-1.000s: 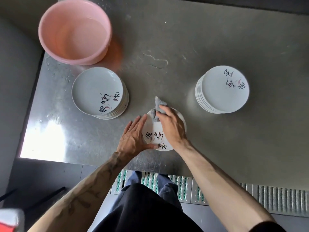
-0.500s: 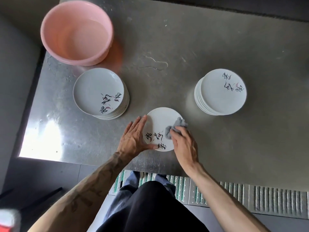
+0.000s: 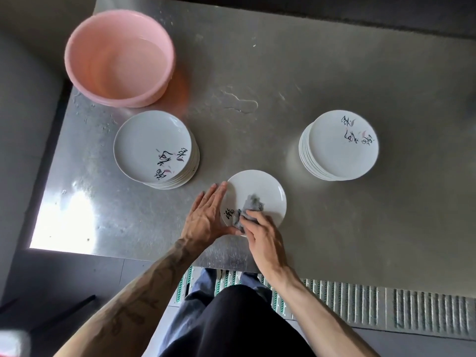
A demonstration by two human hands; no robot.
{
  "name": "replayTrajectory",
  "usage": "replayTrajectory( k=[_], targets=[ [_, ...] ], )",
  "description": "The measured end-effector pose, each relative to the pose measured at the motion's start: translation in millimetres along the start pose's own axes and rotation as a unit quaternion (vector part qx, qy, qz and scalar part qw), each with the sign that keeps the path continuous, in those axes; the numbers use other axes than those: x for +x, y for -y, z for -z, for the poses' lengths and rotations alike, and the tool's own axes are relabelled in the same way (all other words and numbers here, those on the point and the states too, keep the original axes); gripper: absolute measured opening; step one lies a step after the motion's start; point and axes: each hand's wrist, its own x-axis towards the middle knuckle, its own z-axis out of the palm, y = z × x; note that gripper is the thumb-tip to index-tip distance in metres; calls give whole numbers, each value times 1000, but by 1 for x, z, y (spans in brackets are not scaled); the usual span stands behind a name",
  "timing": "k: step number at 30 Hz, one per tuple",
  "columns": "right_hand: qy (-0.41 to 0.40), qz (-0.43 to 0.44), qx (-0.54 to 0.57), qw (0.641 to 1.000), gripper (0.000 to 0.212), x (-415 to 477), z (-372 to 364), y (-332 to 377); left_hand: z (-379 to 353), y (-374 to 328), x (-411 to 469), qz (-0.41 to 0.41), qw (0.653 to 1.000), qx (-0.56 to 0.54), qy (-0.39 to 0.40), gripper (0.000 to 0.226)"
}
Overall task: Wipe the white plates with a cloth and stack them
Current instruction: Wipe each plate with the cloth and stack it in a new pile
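Wiping a plate (image 3: 260, 186) lying on the worktop (image 3: 334, 228)
The right hand (image 3: 262, 235), clenching the cloth (image 3: 251, 206), is circling from far rim to near side; the flat-fingered left hand (image 3: 206, 215) is bracing the rim. Stacking is probably nearing.

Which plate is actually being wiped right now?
The single plate, lying alone between the left stack and the right stack: the right hand holds a grey cloth on it, the left hand touches its rim. Both stacks sit untouched.
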Motion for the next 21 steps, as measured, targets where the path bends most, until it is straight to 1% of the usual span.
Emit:
replayTrajectory(
  k=[2,3,6,11,13,16,19,21],
  targets=[
    [21,32,-7,999,30,3,10,-11,0,1,0,-4,1000,-7,0,145],
    [18,37,-20,999,32,3,17,-20,0,1,0,-3,1000,-16,-1,144],
    [-21,18,-48,998,38,18,38,-42,0,-1,-1,3,999,-33,3,142],
    [-30,56,-77,995,25,67,44,-46,1,0,0,7,999,-34,2,140],
    [-47,39,-77,995,23,58,43,-48,1,0,0,8,1000,-28,4,139],
    [-72,-5,-58,996,26,9,32,-44,1,-1,-1,5,1000,-27,-1,140],
    [-50,-21,-23,998,25,-24,14,-24,2,-2,-1,0,1000,-14,-3,141],
    [-39,-12,-17,999,24,-23,10,-18,3,-2,-1,-3,1000,-9,-3,141]
  ],
)
